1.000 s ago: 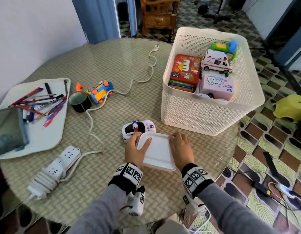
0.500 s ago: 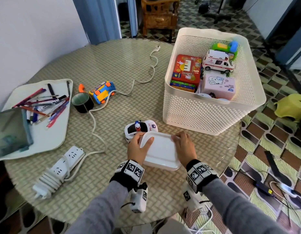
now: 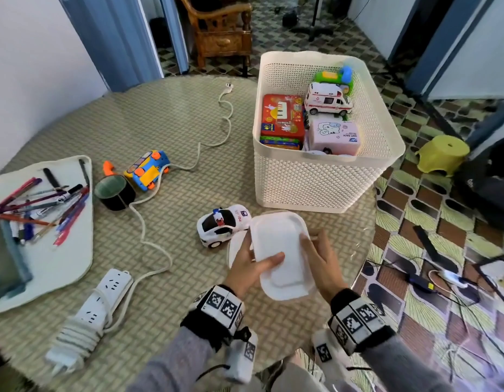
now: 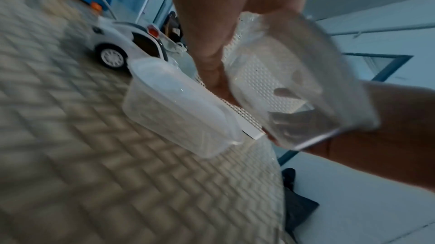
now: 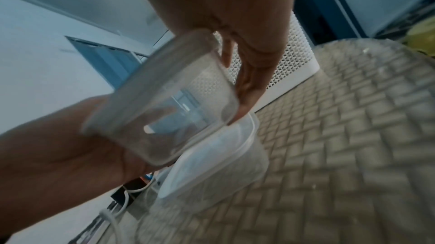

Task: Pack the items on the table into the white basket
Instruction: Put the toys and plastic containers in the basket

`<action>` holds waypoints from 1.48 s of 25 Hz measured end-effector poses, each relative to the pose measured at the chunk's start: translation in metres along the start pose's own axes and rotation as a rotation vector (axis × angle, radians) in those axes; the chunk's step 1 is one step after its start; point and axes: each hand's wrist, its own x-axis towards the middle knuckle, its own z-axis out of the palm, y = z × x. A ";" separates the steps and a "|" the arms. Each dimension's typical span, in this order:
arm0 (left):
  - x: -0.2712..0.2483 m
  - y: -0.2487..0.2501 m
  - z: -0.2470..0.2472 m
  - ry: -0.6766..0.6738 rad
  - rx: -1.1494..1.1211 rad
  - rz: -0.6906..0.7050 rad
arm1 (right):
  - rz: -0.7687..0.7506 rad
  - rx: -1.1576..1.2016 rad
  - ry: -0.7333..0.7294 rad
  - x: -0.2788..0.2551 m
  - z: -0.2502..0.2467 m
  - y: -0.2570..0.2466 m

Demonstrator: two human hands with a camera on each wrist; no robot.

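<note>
Both hands hold a clear plastic box with a white lid [image 3: 279, 256] lifted just above the table's near edge, tilted. My left hand [image 3: 252, 271] grips its left side with the thumb across the lid; my right hand [image 3: 320, 260] grips its right side. In the wrist views the held box [image 4: 294, 80] [image 5: 169, 103] hangs over a second lidded box [image 4: 179, 114] [image 5: 212, 164] that stays on the table. The white basket [image 3: 316, 179] stands behind, holding toys and packets. A white police car [image 3: 222, 224] sits just left of the boxes.
A colourful toy vehicle [image 3: 147, 169], a dark tape roll [image 3: 115, 192] and a white power strip [image 3: 98, 306] with its long cord lie on the left. A white tray [image 3: 61, 250] with several pens sits at the far left. The table edge is close on the right.
The two hands have raised the lidded box off the table and tilted it. A second box beneath it has come into view.
</note>
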 end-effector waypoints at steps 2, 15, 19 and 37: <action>-0.004 -0.003 0.005 -0.053 0.027 -0.020 | -0.001 0.028 -0.047 -0.002 -0.005 0.004; -0.025 -0.023 0.030 0.076 0.129 -0.011 | 0.008 0.102 0.249 -0.045 0.008 0.016; -0.029 -0.024 0.030 -0.041 0.126 0.007 | 0.063 0.205 0.245 -0.056 0.001 0.022; 0.053 0.012 -0.021 -0.310 1.276 0.227 | 0.090 0.114 0.435 -0.060 -0.048 0.041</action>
